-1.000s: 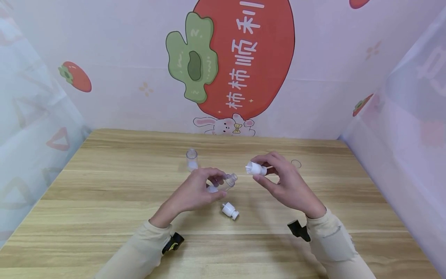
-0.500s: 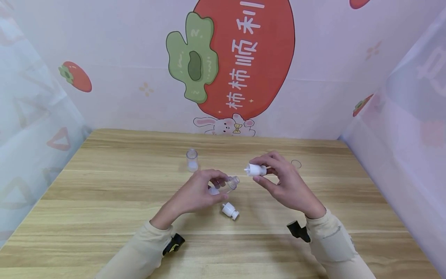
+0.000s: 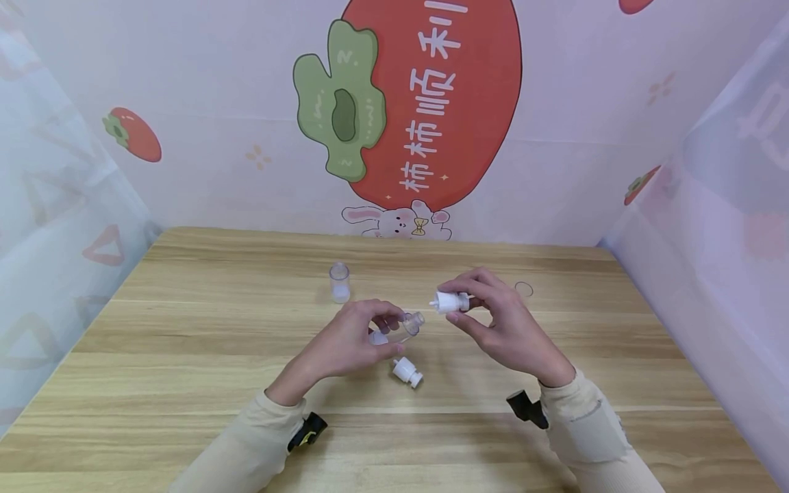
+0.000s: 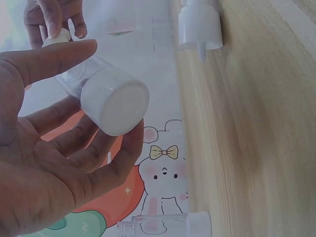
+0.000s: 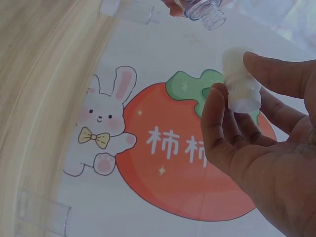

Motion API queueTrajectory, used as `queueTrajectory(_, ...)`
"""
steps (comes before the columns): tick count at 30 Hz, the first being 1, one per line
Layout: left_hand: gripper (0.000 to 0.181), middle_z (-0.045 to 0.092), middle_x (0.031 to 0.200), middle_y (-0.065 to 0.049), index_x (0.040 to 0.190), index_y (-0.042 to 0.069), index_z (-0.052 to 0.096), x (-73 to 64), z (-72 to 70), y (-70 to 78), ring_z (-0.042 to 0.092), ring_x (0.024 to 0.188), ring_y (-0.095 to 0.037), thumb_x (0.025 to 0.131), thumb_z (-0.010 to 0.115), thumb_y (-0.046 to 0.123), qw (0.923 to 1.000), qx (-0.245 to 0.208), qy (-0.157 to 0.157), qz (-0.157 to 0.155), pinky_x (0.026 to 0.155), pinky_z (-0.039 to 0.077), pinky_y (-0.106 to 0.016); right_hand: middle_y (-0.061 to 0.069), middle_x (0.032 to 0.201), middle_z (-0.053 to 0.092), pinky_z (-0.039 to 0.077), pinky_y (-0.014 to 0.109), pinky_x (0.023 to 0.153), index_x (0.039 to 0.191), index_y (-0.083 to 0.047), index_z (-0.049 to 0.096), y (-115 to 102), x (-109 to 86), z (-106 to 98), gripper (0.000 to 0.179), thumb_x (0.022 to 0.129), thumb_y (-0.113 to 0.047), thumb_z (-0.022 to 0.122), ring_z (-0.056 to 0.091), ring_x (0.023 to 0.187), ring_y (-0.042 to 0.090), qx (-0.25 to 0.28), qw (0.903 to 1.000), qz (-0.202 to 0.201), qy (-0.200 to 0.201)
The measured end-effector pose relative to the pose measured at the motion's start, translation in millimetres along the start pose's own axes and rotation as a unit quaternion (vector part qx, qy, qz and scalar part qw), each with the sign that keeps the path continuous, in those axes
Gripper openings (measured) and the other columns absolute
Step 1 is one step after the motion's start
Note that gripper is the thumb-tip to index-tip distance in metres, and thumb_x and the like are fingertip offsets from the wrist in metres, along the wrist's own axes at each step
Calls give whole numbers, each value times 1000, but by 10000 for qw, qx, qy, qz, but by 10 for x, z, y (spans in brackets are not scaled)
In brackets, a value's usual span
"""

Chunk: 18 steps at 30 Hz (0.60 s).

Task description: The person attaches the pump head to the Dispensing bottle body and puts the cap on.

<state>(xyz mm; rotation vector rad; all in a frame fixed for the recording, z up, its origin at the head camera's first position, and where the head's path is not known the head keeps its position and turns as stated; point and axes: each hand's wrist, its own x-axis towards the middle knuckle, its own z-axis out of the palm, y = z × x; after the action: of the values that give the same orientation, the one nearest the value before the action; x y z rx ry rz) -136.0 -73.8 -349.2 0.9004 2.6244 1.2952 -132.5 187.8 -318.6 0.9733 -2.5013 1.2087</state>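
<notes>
- Bottle (image 4: 111, 101), clear-walled with a white base, in the left hand (image 3: 354, 340), lifted above the wooden table (image 3: 203, 383).
- Leans well off upright, open neck toward the right hand (image 3: 504, 325), base turned away from that side.
- Left thumb along one side of the bottle, curled fingers along the other; hand half closed, with the bottle gripped between.
- Between right thumb and fingers, a white pump head (image 3: 449, 302), pinched; hand partly closed round it, also above the table.
- Points its thin stem toward the bottle's neck in the head view; near, but apart from it.
- Just on the near side of the left hand, a second pump head (image 3: 406, 372), white, on its side on the table.
- Past the left hand, a second bottle (image 3: 339, 284), upright on the table, clear above and white below.
- In the lower left corner of the right wrist view, a clear cylinder (image 5: 44, 215), faint at one end.
- At the wrists, small black devices (image 3: 307, 431), close to the cuffs of pale sleeves (image 3: 585, 418).
- Behind the table, a white backdrop (image 3: 228, 198) with a big red fruit print (image 3: 481, 116), white characters on it, and a rabbit print (image 3: 397, 222) below.
</notes>
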Motion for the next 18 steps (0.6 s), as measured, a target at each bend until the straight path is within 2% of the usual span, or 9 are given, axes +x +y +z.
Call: queueTrajectory(18,32,69,95,1,113,4,73,4,9,10,62,87,-14,84,83,12,9999,116,-65,28,81,54,-34,-1,111,64,58,34,80,118,-10,71,-7,12,8,38,84,8,77,62,95,13,24,9998,-146,-126)
